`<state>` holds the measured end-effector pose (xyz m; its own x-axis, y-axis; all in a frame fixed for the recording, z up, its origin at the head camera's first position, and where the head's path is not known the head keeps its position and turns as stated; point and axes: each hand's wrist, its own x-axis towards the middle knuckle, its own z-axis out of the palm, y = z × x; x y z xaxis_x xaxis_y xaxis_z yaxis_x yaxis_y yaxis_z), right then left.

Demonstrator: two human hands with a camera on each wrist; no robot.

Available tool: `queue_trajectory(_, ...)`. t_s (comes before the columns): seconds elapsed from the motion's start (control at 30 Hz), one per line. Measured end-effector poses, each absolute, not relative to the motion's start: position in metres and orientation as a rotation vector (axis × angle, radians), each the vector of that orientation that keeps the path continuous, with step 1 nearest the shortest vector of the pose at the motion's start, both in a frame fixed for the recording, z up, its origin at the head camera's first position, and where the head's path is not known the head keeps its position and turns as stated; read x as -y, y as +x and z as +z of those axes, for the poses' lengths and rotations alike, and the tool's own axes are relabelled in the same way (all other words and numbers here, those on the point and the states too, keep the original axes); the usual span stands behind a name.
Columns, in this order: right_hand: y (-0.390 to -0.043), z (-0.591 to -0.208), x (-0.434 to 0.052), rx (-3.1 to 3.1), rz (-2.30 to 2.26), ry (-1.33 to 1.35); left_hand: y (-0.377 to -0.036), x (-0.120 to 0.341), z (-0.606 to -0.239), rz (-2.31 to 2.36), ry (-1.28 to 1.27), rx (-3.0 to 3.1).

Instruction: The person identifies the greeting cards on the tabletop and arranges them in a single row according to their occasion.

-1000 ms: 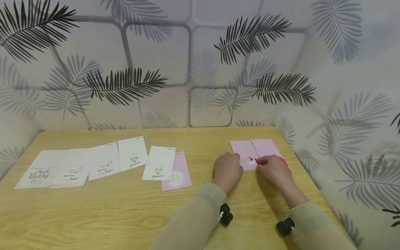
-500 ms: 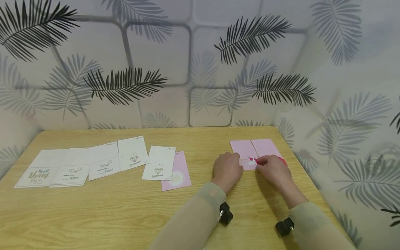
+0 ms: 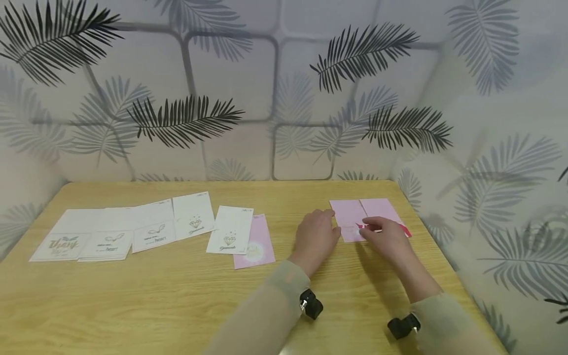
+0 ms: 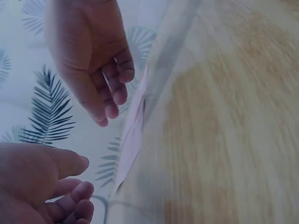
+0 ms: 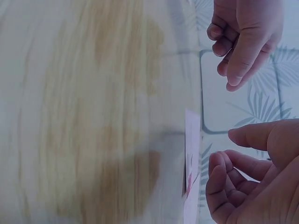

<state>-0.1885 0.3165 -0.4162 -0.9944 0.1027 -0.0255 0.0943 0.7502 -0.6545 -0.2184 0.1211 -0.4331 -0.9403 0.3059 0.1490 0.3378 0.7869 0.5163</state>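
Two pink cards [image 3: 347, 211] lie side by side at the far right of the table, one bearing a white and red print. At their left edge is my left hand [image 3: 315, 239], its fingers loosely bent and holding nothing. My right hand [image 3: 390, 240] hovers over the front part of the cards, covering some of the print, with thumb and fingers apart. In the left wrist view, both the left hand [image 4: 37, 184] and the right hand [image 4: 91, 56] are raised above a pink card [image 4: 133, 140]. The right wrist view also shows the right hand [image 5: 257, 177] with nothing in its fingers.
Left of the hands, a white card [image 3: 230, 231] printed with a diamond overlaps a pink card [image 3: 262, 246]. Farther left runs a row of overlapping white cards [image 3: 153, 219]. A leaf-patterned wall [image 3: 301, 98] closes off the table's back and right side.
Both hands have lifted from the pink cards. The left hand has drawn slightly left, and the right thumb and fingers have come apart. The head view has shifted a little.
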Motion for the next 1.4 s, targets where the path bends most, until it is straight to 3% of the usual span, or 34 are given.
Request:
queue_trajectory(0.57,-0.184,-0.410,-0.246,2.745,1.758,-0.096,-0.201,-0.023,-0.421,-0.998,-0.311,2.865)
queue_trajectory(1.4,-0.175,-0.418,-0.172,2.680,2.169,0.049,-0.176,0.083,-0.438,-0.929,-0.162,2.920)
